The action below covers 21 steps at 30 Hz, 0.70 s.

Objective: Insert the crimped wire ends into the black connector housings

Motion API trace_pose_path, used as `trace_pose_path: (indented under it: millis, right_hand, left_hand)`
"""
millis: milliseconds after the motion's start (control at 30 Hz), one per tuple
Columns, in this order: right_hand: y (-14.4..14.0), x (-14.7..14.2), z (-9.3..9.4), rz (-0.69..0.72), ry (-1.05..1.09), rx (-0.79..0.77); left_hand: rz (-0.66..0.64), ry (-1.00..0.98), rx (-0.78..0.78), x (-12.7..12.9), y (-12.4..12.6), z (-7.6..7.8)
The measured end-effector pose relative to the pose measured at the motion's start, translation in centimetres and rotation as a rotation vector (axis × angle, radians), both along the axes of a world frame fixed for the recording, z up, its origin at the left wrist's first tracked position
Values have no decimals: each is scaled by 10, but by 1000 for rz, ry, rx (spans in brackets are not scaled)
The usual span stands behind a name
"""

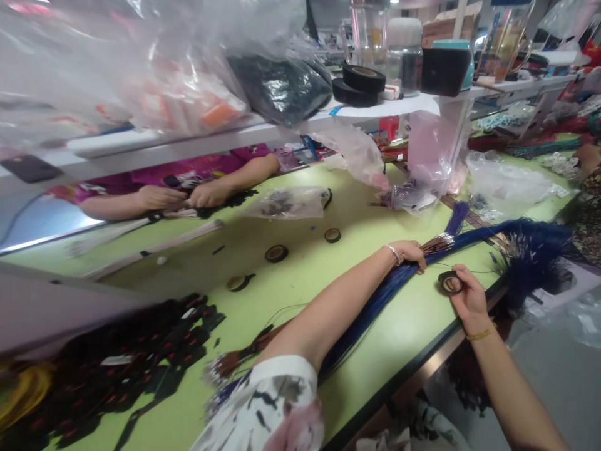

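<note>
The bench [300,294] has a smooth, matt pale-green top. At three o'clock, thin blue wires [375,300] look plastic-sheathed with bare metal tips. The tape roll [451,283] is matt black. At twelve o'clock, clear plastic bags [141,69] gleam, crinkled, beside glossy glass jars [370,31].

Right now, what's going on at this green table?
A person sits at the green table. Their left hand presses down on a long bundle of blue strands lying across it, while the right hand holds a small roll of dark tape beside the bundle. Several more tape rolls lie loose on the table. Across it, another person's hands work on something dark.
</note>
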State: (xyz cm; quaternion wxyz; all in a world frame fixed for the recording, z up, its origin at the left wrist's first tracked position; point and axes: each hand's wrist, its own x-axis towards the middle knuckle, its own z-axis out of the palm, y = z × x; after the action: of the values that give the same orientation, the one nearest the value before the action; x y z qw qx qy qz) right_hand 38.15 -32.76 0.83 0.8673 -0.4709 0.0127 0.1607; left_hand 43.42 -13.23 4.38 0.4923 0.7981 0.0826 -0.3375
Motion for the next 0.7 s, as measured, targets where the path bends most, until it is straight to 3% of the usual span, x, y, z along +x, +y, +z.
trace_pose_path:
  millis: [167,300,700]
  right_hand:
    - [7,4,-1,24,-66,-59]
    - [11,3,-2,28,-124,-116]
    - [12,-8,-11,-1,-320,-410]
  left_hand:
    - [-27,74,-320,-7,1,1]
    - [-33,34,-455,-9,2,0]
    - [-1,-3,-259,-7,0,3]
